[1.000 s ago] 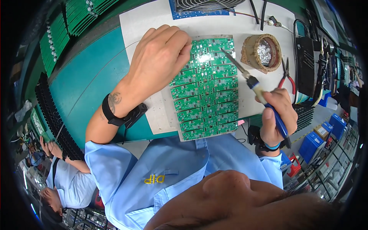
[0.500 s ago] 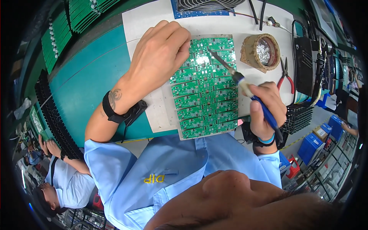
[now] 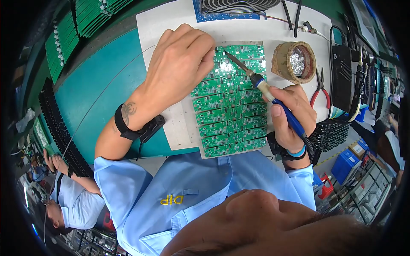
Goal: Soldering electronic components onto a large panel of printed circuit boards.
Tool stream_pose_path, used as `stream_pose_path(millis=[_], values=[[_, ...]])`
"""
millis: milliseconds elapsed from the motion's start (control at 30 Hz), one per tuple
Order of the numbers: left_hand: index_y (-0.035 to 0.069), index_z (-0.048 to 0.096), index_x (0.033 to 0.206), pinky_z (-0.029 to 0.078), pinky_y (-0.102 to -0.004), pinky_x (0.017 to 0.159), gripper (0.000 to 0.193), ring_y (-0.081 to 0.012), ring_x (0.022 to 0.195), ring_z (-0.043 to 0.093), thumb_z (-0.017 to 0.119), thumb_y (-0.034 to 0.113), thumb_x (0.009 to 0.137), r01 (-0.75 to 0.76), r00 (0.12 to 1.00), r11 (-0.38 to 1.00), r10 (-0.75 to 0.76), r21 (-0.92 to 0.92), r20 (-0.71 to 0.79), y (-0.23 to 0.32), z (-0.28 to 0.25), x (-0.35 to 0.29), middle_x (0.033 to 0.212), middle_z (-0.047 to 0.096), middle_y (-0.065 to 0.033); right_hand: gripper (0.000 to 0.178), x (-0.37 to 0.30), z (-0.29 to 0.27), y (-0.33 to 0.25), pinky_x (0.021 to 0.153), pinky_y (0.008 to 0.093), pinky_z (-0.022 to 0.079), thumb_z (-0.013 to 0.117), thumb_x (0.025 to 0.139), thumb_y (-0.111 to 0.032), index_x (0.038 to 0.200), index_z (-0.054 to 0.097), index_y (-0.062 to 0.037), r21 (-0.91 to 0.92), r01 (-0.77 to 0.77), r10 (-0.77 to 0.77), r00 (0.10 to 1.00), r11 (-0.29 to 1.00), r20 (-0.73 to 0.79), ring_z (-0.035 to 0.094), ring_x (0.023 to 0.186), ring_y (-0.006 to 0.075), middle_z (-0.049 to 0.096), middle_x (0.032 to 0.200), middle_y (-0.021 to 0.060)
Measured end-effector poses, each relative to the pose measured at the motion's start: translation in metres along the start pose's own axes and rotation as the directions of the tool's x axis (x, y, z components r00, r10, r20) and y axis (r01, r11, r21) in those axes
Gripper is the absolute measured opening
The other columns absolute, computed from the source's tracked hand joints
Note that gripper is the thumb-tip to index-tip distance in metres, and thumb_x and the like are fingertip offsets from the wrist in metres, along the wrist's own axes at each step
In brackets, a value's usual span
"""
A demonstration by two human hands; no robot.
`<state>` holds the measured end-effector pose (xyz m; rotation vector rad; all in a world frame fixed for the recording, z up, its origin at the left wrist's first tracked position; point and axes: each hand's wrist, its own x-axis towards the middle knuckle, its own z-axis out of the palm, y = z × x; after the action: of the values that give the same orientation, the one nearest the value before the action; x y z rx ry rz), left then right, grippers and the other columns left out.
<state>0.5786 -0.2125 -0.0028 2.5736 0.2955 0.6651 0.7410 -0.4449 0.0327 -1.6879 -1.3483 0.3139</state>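
A panel of green circuit boards (image 3: 230,104) lies in front of me, divided into several rows of small boards. My right hand (image 3: 295,112) is closed around the blue handle of a soldering iron (image 3: 264,87). The iron's dark tip reaches the upper left part of the panel, close to my left fingertips. My left hand (image 3: 181,64) is pinched over the panel's upper left edge. A thin solder wire (image 3: 112,77) runs in from the left to this hand, and a short end shows beyond the fingers.
Right of the panel stands a brown round holder (image 3: 294,62) with shiny metal bits inside. Beyond it lie red-handled pliers (image 3: 320,88). A fan (image 3: 239,5) is at the far edge. Stacked green boards (image 3: 64,42) stand far left. Another person (image 3: 81,202) sits at the lower left.
The iron's tip has moved left and slightly up across the panel, nearer my left fingers. My right hand moved with it. The solder wire now hangs in a different curve at the left.
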Motion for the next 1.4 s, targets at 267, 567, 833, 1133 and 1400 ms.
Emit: stream_pose_path(millis=[267,567,833,1133,1400], values=[[0.007,0.065,0.089,0.044,-0.0379,0.076,0.013,-0.0243,0.089,0.063,0.076,0.003,0.083,0.006,1.000,1.000,-0.006,-0.008,0.004,0.002,0.000,0.000,0.091,0.070,-0.0034,0.027,0.000,-0.001,-0.001,0.074,0.0360,0.052,0.078,0.086,0.000,0.113,0.077,0.0045,0.002,0.009,-0.009,1.000,1.000,0.009,0.065,0.076,0.0264,0.073,0.083,0.0116],[0.006,0.065,0.089,0.046,-0.0379,0.077,0.013,-0.0262,0.090,0.064,0.076,0.004,0.084,0.040,0.999,0.999,-0.040,0.016,-0.003,-0.003,0.000,-0.001,0.089,0.069,-0.0055,0.024,-0.024,-0.021,-0.009,0.076,0.0358,0.052,0.070,0.093,-0.006,0.113,0.074,0.0075,-0.037,-0.030,0.028,0.998,0.999,-0.049,0.065,0.081,0.0278,0.073,0.090,0.0178],[0.005,0.070,0.110,0.044,-0.0428,0.091,0.023,-0.0290,0.105,0.063,0.078,0.009,0.088,0.062,0.992,0.939,-0.020,0.339,-0.126,-0.007,-0.020,0.001,0.105,0.070,-0.0084,0.033,-0.088,-0.020,0.015,0.084,0.0361,0.051,0.060,0.107,-0.017,0.129,0.064,0.0069,-0.277,-0.095,-0.022,0.921,0.956,-0.389,0.062,0.093,0.0240,0.069,0.110,0.0190],[0.006,0.071,0.124,0.038,-0.0447,0.095,0.035,-0.0282,0.116,0.057,0.077,0.023,0.094,0.097,0.978,0.960,-0.142,0.262,0.155,0.019,-0.034,-0.022,0.123,0.067,-0.0081,0.044,-0.075,0.005,0.048,0.091,0.0344,0.049,0.054,0.113,-0.025,0.149,0.049,-0.0007,0.504,-0.020,0.349,0.744,0.864,-0.569,0.059,0.101,0.0189,0.065,0.116,0.0149],[0.006,0.072,0.124,0.036,-0.0452,0.095,0.037,-0.0264,0.119,0.055,0.077,0.029,0.095,0.107,0.984,0.946,-0.144,0.304,0.101,0.016,-0.016,-0.029,0.123,0.066,-0.0064,0.055,-0.058,0.014,0.023,0.090,0.0334,0.049,0.040,0.116,-0.043,0.151,0.051,-0.0022,0.992,0.020,0.587,0.804,0.128,-0.092,0.059,0.103,0.0183,0.066,0.125,0.0128]])
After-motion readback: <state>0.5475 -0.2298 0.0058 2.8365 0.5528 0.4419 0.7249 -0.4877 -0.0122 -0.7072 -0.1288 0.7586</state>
